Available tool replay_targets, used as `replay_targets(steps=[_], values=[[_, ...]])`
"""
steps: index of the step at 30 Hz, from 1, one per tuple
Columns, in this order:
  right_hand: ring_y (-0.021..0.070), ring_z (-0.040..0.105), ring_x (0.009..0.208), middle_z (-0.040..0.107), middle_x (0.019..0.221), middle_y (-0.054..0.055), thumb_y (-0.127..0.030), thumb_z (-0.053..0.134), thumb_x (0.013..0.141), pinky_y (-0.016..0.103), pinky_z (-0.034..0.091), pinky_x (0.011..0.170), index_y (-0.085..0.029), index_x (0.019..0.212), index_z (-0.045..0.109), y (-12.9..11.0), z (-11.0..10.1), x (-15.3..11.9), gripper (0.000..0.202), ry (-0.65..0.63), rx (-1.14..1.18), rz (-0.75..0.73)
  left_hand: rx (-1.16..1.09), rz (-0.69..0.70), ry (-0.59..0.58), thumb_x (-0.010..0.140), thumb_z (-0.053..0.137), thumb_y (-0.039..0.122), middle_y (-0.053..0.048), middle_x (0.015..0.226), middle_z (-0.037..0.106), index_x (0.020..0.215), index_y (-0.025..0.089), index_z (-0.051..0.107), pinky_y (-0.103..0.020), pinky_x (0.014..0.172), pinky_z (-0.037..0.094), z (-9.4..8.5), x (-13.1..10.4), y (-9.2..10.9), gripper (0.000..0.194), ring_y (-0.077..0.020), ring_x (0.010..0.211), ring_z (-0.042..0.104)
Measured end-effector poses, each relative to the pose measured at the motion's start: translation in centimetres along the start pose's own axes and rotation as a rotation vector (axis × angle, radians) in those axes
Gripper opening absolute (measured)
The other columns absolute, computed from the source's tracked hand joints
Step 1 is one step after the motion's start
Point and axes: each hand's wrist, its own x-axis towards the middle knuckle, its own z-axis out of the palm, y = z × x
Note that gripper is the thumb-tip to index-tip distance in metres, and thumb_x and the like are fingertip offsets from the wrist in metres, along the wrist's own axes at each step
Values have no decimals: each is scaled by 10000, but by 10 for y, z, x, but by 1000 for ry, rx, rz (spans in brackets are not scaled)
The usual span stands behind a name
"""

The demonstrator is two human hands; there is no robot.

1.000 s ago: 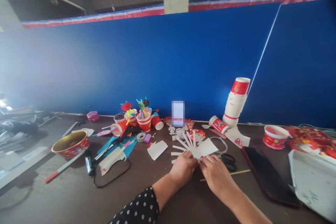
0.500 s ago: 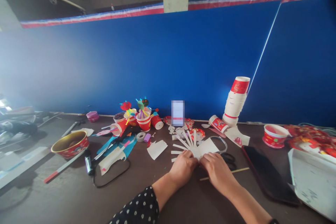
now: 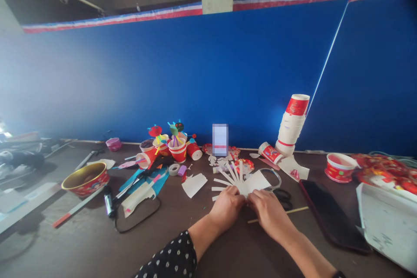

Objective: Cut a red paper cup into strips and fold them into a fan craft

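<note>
Between my hands is a white paper cup point(image 3: 254, 183) opened out flat, its left side cut into several strips that fan outward and its right side uncut. My left hand point(image 3: 227, 204) is closed on the near left edge, beside the strips. My right hand point(image 3: 267, 208) pinches the near right edge, its fingertips close to the left ones. The fingers hide the part of the cup they grip. Black-handled scissors point(image 3: 284, 200) lie just beyond my right hand, and a thin wooden stick point(image 3: 296, 210) passes beneath that hand's wrist.
A leaning stack of paper cups point(image 3: 292, 126) stands at the back right. A dark phone or tablet point(image 3: 332, 217) and a white tray point(image 3: 387, 221) lie right. Left are a gold-lined red bowl point(image 3: 86, 180), a glue gun point(image 3: 110, 202) and cups with paper figures point(image 3: 177, 152).
Both hands keep their hold on the cut cup, with barely any finger movement. The whole view has shifted very slightly.
</note>
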Motion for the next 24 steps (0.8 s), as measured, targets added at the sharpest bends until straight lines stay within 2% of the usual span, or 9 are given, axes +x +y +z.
replay_targets(steps=[8, 17, 24], values=[[178, 497, 758, 595, 775, 29, -69, 375, 868, 311, 288, 730, -186, 749, 576, 0, -6, 2, 262, 26, -110, -109, 36, -11, -14, 889, 469, 183, -41, 709, 554, 691, 145, 637, -252, 637, 397, -4, 0, 3, 263, -153, 677, 500], [171, 519, 747, 593, 751, 13, -86, 411, 867, 293, 288, 673, -193, 737, 568, -1, 1, -1, 230, 33, -81, 7, 1, -18, 13, 879, 483, 181, -42, 711, 560, 663, 149, 631, -242, 631, 386, 0, 0, 0, 264, -154, 694, 503], [181, 501, 765, 592, 761, 17, -98, 427, 877, 306, 283, 704, -191, 758, 589, 4, 1, 0, 221, 68, -96, -111, -27, -14, 23, 855, 514, 169, -45, 744, 569, 695, 150, 634, -248, 649, 397, -1, -1, 0, 201, -160, 715, 512]])
